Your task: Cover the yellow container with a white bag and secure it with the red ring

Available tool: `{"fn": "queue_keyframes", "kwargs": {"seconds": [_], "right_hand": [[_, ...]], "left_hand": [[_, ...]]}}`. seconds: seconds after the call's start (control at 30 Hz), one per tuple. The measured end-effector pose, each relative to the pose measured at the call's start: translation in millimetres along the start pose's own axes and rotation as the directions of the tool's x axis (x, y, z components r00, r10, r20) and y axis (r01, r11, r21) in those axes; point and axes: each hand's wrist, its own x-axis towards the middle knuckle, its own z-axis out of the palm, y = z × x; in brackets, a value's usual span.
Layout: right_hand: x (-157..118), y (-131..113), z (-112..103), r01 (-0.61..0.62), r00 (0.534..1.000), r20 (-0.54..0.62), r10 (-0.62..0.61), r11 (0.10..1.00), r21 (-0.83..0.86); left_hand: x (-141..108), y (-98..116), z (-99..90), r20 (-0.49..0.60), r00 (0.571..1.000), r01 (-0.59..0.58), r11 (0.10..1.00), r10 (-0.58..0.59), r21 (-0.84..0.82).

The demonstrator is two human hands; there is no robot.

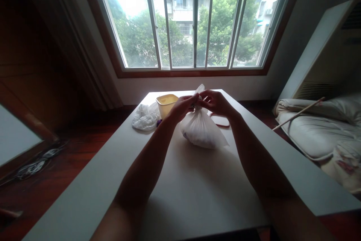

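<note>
A filled white plastic bag (201,132) rests on the white table, its neck gathered upward and its contents hidden. My left hand (183,106) is closed on the bag's neck from the left. From the right, my right hand (214,102) pinches the same neck with curled fingers. A tip of the plastic sticks up above both hands. Left of the bag stands a yellow plastic tub (166,103), partly behind my left hand. A red-rimmed white lid or tray (220,120) lies flat behind the bag, near my right wrist.
A crumpled white plastic bag (145,117) lies left of the tub, with a small purple item (159,122) beside it. The white table (197,196) reaches toward the window. Right of it are a cushioned seat (313,132) and a thin stick (299,113). Cables (36,165) lie on the floor at left.
</note>
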Motion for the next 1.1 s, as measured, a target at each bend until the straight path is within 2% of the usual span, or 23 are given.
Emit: {"fn": "queue_keyframes", "kwargs": {"seconds": [0.1, 0.27, 0.43, 0.63, 0.77, 0.93, 1.03, 1.1], "right_hand": [[-0.9, 2.1, -1.7, 0.004, 0.999, 0.050, -0.007, 0.998, 0.055], [-2.4, 2.3, -3.2, -0.042, 0.999, -0.007, 0.042, 0.998, 0.039], [-2.9, 2.6, -4.7, -0.018, 1.000, -0.014, 0.019, 0.999, 0.035], [-2.8, 2.1, -5.6, 0.028, 0.994, -0.102, -0.039, 0.994, -0.104], [-1.9, 2.8, -5.1, -0.002, 0.991, -0.133, -0.033, 0.968, -0.251], [-2.2, 3.2, -3.9, -0.030, 0.950, -0.304, -0.069, 0.951, -0.308], [-1.5, 5.5, -4.7, -0.033, 0.917, -0.388, -0.091, 0.953, -0.301], [-0.7, 8.0, -6.2, -0.039, 0.925, -0.371, -0.083, 0.950, -0.310]], "left_hand": [[0.1, 0.3, -0.9, 0.002, 1.000, 0.008, 1.000, -0.008, -0.029], [-0.3, 2.5, -2.8, 0.055, 0.997, 0.049, 0.998, -0.046, -0.047], [-3.3, 7.4, -3.2, 0.083, 0.993, 0.090, 0.994, -0.084, -0.069], [-3.1, 7.3, -1.0, 0.074, 0.993, 0.099, 0.992, -0.093, -0.082], [-6.2, 7.1, 1.5, 0.128, 0.984, 0.120, 0.992, -0.124, 0.032], [-13.7, 10.9, 1.6, 0.165, 0.965, 0.136, 0.931, -0.201, 0.340], [-11.5, 10.3, -1.8, 0.146, 0.980, 0.079, 0.935, -0.137, 0.346], [-7.6, 8.6, -4.0, 0.086, 0.996, 0.002, 0.968, -0.024, 0.251]]}}
